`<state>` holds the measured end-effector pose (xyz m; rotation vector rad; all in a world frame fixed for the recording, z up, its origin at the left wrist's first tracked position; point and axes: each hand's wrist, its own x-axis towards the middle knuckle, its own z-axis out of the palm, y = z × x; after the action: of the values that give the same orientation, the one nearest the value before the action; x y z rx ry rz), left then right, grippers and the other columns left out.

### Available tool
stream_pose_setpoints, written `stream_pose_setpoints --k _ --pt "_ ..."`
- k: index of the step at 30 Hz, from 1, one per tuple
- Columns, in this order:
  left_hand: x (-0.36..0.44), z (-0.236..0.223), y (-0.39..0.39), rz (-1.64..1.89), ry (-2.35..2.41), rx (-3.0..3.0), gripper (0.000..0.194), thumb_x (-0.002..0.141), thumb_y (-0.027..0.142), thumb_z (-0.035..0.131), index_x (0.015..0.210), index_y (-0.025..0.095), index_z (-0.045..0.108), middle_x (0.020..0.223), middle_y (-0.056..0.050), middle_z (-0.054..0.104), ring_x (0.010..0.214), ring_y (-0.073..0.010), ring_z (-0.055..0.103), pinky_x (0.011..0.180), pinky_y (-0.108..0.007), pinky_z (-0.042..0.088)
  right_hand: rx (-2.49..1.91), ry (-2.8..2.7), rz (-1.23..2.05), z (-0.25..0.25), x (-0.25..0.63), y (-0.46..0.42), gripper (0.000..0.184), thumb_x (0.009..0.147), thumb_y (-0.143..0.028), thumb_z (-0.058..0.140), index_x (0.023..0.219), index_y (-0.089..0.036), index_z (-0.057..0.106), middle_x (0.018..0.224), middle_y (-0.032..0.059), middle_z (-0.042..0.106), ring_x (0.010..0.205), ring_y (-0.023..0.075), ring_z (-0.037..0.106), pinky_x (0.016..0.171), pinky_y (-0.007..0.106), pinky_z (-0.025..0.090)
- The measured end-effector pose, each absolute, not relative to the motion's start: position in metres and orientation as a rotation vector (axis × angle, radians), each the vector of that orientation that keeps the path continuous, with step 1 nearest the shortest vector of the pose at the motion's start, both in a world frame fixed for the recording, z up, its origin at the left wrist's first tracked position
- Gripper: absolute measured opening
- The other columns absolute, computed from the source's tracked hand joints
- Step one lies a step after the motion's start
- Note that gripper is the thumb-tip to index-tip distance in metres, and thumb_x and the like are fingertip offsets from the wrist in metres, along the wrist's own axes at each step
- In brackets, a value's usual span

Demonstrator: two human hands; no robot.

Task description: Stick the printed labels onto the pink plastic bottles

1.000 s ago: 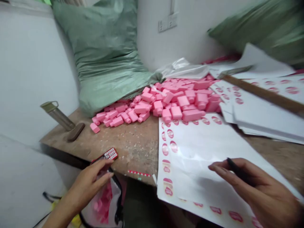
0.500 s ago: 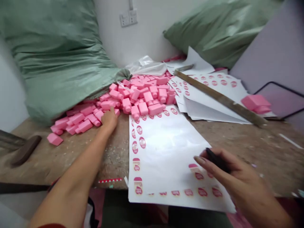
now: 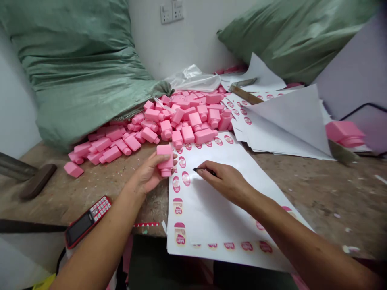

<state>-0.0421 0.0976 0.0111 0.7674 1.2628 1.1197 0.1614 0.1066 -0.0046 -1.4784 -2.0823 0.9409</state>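
A small pink plastic bottle (image 3: 165,160) is gripped between the thumb and fingers of my left hand (image 3: 149,172), its neck pointing down toward me. My right hand (image 3: 225,177) is closed around a slim black pointed tool (image 3: 197,169), whose exact kind I cannot make out. The tool's tip hovers over or touches the sticker sheet (image 3: 217,209), close to the oval pink labels (image 3: 185,178) at its left side; which of the two, I cannot tell. Much of the sheet's backing is bare white, with labels along its edges. Behind the hands lies a heap of pink bottles (image 3: 193,121).
Green sacks (image 3: 90,80) lean at the back left and back right. More label sheets (image 3: 290,121) lie to the right, one curled over a wooden bar (image 3: 246,95). A single pink bottle (image 3: 344,133) sits at far right. A red-and-black phone (image 3: 87,220) rests by the front edge.
My left hand has come back from the heap with a pink bottle. My right hand has moved left and away from me with the tool. A sheet on the right has curled over the bar.
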Motion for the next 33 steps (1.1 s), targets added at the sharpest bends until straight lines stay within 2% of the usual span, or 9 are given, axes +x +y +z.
stream_pose_setpoints --k 4,10,12,15,17,21,24,28,33 --pt "-0.02 0.007 0.094 1.148 1.148 0.663 0.029 0.078 0.023 0.065 0.104 0.015 0.057 0.09 -0.009 0.068 0.073 -0.0144 0.064 0.065 -0.025 0.051 -1.488 -2.002 0.934 -0.006 0.176 0.102 0.025 0.09 -0.04 0.049 0.091 -0.023 0.067 0.065 -0.0018 0.057 0.06 0.0153 0.049 0.057 0.028 0.035" --pt "0.013 -0.016 0.05 0.915 1.099 0.733 0.039 0.069 0.033 0.08 0.1 0.017 0.062 0.1 -0.01 0.07 0.092 -0.021 0.066 0.079 -0.03 0.048 -1.552 -1.388 0.951 -0.02 0.251 0.066 0.032 0.084 -0.05 0.057 0.096 -0.02 0.063 0.064 -0.0044 0.045 0.053 0.0118 0.039 0.048 0.025 0.031" --pt "0.009 -0.022 0.041 0.88 1.17 0.759 0.041 0.068 0.037 0.08 0.1 0.018 0.062 0.098 -0.009 0.07 0.092 -0.0207 0.065 0.081 -0.031 0.047 -1.611 -1.303 0.979 -0.026 0.267 0.051 0.034 0.084 -0.051 0.058 0.097 -0.02 0.063 0.066 -0.0036 0.049 0.053 0.0121 0.043 0.046 0.025 0.032" --pt "-0.002 -0.022 0.035 0.898 1.27 0.743 0.045 0.066 0.038 0.081 0.102 0.018 0.061 0.098 -0.008 0.071 0.093 -0.0199 0.065 0.082 -0.031 0.047 -1.638 -1.464 0.986 -0.031 0.27 0.03 0.033 0.086 -0.048 0.055 0.1 -0.02 0.064 0.079 0.001 0.062 0.066 0.0161 0.056 0.056 0.027 0.041" --pt "-0.004 -0.014 0.032 0.926 1.276 0.731 0.047 0.065 0.035 0.083 0.103 0.018 0.061 0.1 -0.009 0.071 0.096 -0.0209 0.065 0.085 -0.032 0.048 -1.646 -1.667 0.954 -0.032 0.264 0.018 0.029 0.089 -0.045 0.051 0.101 -0.022 0.065 0.081 0.002 0.066 0.071 0.0185 0.06 0.062 0.029 0.044" --pt "0.022 0.0 0.023 0.945 1.091 0.576 0.04 0.07 0.029 0.078 0.104 0.015 0.062 0.109 -0.012 0.071 0.104 -0.0246 0.065 0.092 -0.038 0.049 -1.668 -2.031 0.719 -0.034 0.253 0.003 0.024 0.092 -0.037 0.046 0.099 -0.024 0.065 0.079 0.0018 0.07 0.068 0.0201 0.062 0.062 0.032 0.04" --pt "0.053 -0.003 0.023 0.969 0.938 0.367 0.031 0.077 0.025 0.071 0.104 0.013 0.063 0.107 -0.013 0.071 0.109 -0.027 0.063 0.097 -0.043 0.049 -1.634 -2.174 0.547 -0.037 0.25 0.0 0.021 0.094 -0.03 0.043 0.096 -0.023 0.064 0.08 0.0013 0.072 0.065 0.0198 0.062 0.065 0.034 0.037" --pt "0.077 -0.02 0.031 1.069 0.909 0.268 0.028 0.079 0.022 0.068 0.105 0.012 0.063 0.106 -0.012 0.071 0.113 -0.0243 0.06 0.105 -0.041 0.042 -1.632 -2.237 0.406 -0.041 0.25 0.002 0.022 0.095 -0.026 0.042 0.094 -0.022 0.064 0.078 0.0013 0.072 0.056 0.017 0.058 0.066 0.034 0.034" --pt "0.077 -0.034 0.035 1.09 0.881 0.279 0.028 0.08 0.022 0.07 0.105 0.013 0.063 0.11 -0.012 0.07 0.114 -0.0237 0.058 0.105 -0.041 0.041 -1.626 -2.206 0.353 -0.046 0.247 0.002 0.021 0.094 -0.023 0.043 0.092 -0.021 0.064 0.077 0.0009 0.072 0.051 0.0152 0.055 0.066 0.034 0.031"
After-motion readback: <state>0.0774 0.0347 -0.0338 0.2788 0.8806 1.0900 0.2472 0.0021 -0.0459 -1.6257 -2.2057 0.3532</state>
